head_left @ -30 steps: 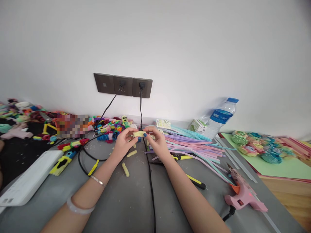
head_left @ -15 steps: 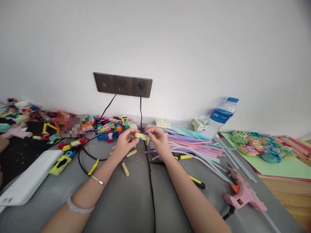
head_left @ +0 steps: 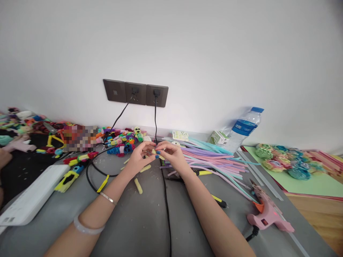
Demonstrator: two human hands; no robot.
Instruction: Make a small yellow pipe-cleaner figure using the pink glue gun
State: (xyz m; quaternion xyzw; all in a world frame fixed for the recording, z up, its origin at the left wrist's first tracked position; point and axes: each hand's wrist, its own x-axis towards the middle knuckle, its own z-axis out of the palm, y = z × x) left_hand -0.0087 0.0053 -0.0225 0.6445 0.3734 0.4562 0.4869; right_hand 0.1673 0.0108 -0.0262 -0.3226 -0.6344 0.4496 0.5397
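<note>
Over the middle of the grey table [head_left: 128, 221], my left hand [head_left: 138, 159] and my right hand [head_left: 174, 157] meet, fingertips nearly touching. Both are closed in a pinch on a short pale yellow pipe cleaner piece [head_left: 154, 152], which the fingers mostly cover. Similar yellow pieces lie below my left hand, one [head_left: 145, 168] close to the palm and another [head_left: 138, 186] nearer to me. Beside my right hand spreads a bundle of long pastel pipe cleaners [head_left: 211, 157]. A black cable [head_left: 165, 200] runs down the table between my forearms.
To the right are a pink glue gun [head_left: 268, 217], a water bottle [head_left: 242, 128] leaning on the wall and a yellow-black tool [head_left: 219, 201]. A white power strip [head_left: 34, 196] and colourful pipe cleaner figures [head_left: 120, 141] lie left. Another person's hand [head_left: 4, 159] shows at the left edge.
My hands have come closer together and my right fingers now close over the yellow piece, which shows less than before. The things on the table have stayed put.
</note>
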